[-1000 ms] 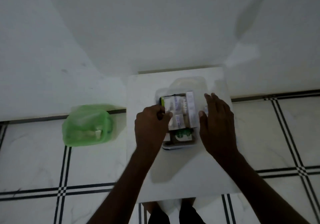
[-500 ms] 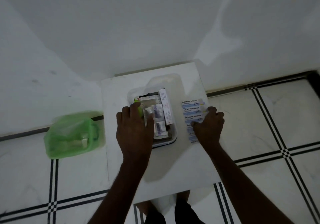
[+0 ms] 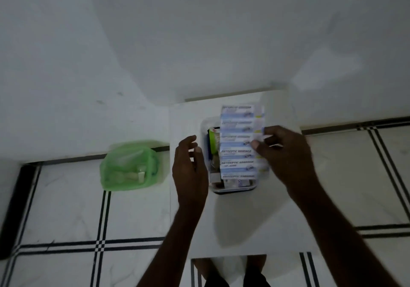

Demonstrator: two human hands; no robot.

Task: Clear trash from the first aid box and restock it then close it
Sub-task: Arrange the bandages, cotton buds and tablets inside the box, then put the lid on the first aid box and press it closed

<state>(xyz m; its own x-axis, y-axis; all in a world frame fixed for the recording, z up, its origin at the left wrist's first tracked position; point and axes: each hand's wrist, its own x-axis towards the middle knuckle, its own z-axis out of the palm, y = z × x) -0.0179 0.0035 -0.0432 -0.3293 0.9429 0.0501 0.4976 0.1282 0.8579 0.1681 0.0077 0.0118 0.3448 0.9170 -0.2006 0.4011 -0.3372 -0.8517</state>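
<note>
The clear first aid box (image 3: 233, 189) sits open on a small white table (image 3: 244, 220). My right hand (image 3: 286, 153) pinches a strip of blue-and-white antiseptic bandages (image 3: 239, 140) by its right edge and holds it flat over the box, covering most of the contents. A green-and-white pack (image 3: 213, 140) and other small packets show at the strip's left and near edges. My left hand (image 3: 188, 169) hovers just left of the box with fingers loosely curled, holding nothing.
A green plastic bag (image 3: 128, 167) with discarded items inside lies on the tiled floor to the left of the table. White walls meet in a corner behind the table. My feet show under the table's near edge.
My right hand picked the bandage strip up from the table right of the box and carried it over the box. My left hand came off the box contents and moved to its left side.
</note>
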